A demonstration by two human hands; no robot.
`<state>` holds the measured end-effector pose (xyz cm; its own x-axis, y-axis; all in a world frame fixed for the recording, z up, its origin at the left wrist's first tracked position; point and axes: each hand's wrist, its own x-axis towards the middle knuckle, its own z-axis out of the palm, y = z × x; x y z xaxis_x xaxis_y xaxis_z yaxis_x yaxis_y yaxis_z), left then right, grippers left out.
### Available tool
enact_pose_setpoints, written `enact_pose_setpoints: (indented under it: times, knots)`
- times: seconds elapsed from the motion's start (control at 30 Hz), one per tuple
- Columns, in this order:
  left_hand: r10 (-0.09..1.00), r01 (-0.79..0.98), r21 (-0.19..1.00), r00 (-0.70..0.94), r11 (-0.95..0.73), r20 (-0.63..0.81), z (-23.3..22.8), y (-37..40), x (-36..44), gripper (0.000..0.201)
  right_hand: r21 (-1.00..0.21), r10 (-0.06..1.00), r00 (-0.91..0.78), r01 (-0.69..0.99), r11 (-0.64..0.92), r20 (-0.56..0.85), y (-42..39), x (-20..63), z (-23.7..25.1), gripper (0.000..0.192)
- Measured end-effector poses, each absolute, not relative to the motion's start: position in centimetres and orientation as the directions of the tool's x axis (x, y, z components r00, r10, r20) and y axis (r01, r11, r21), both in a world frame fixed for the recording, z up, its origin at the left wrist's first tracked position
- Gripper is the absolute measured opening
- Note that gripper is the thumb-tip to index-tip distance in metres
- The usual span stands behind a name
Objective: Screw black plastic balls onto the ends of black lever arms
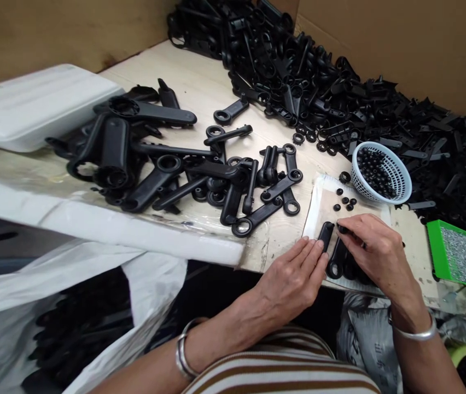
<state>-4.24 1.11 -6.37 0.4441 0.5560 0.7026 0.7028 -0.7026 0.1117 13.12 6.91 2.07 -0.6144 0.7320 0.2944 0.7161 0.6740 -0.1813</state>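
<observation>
Right hand (374, 249) pinches a small black cap (342, 229) at its fingertips, right over the end of a black lever (325, 234) on the white pad (314, 213). Left hand (296, 276) lies flat, fingers out, pinning the lever, gripping nothing. Step looks like cap-fitting; next likely needs a straight press. Loose caps beyond the lever, cap basket (382, 173) farther back, lever pile (200, 169) to its left.

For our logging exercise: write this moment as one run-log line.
left hand: steadies black handle part on white pad | right hand: pinches small black cap at it | nearby: basket of caps, green tray
</observation>
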Motion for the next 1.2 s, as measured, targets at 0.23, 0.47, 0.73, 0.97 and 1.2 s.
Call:
enact_pose_setpoints:
  times: [0.23, 0.47, 0.73, 0.97, 1.2]
  knots:
    - [0.564, 0.701, 0.116, 0.453, -0.704, 0.69, -6.4, 1.1, -4.3, 0.02, -0.195, 0.75, -0.597, 0.73, 0.655, 0.284, 6.9, 13.3, 1.8, 0.01]
    - [0.571, 0.704, 0.104, 0.471, -0.703, 0.672, -6.3, 1.0, -4.5, 0.022, -0.049, 0.751, -0.61, 0.767, 0.64, 0.251, 6.8, 13.0, 1.7, 0.007]
    - [0.568, 0.693, 0.107, 0.481, -0.713, 0.667, -6.7, 0.9, -4.5, 0.023, -0.199, 0.778, -0.556, 0.76, 0.618, 0.292, 5.5, 12.4, 2.5, 0.017]
    - [0.565, 0.701, 0.119, 0.45, -0.704, 0.691, -6.4, 1.1, -4.3, 0.019, -0.745, 0.946, -0.308, 0.607, 0.276, 0.1, 3.1, 13.5, 2.8, 0.029]
    - [0.562, 0.704, 0.107, 0.455, -0.702, 0.691, -6.4, 1.1, -4.3, 0.02, -0.699, 0.934, -0.331, 0.636, 0.326, 0.135, 3.6, 14.0, 3.0, 0.032]
